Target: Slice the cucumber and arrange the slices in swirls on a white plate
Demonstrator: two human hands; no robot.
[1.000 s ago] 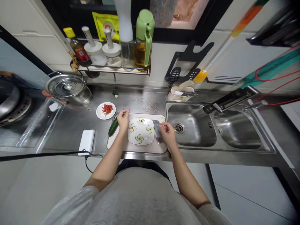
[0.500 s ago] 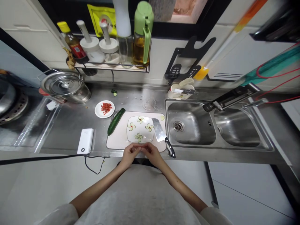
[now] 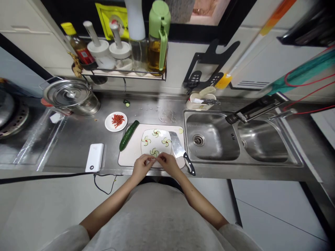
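My left hand (image 3: 142, 166) and my right hand (image 3: 168, 163) meet at the near edge of a white square plate (image 3: 157, 140). Fingertips of both are pinched close together; what they hold, if anything, is too small to make out. Curved cucumber slices form several pinwheels on the plate, at least one with a red centre. Under the plate lies a pale cutting board (image 3: 131, 157). A cleaver (image 3: 178, 144) with a black handle rests along the board's right side. On the left side lies a whole cucumber (image 3: 129, 135).
A small white plate (image 3: 107, 123) of red bits, likely goji berries, sits behind the cucumber. Cucumber ends (image 3: 126, 103) lie farther back. A white power bank (image 3: 94, 158) is at left, a lidded steel pot (image 3: 87, 104) behind. The double sink (image 3: 213, 139) is at right.
Both hands have moved slightly forward, from the counter's front edge to over the plate's near edge. Their fingers stay pinched. The view has shifted a little.
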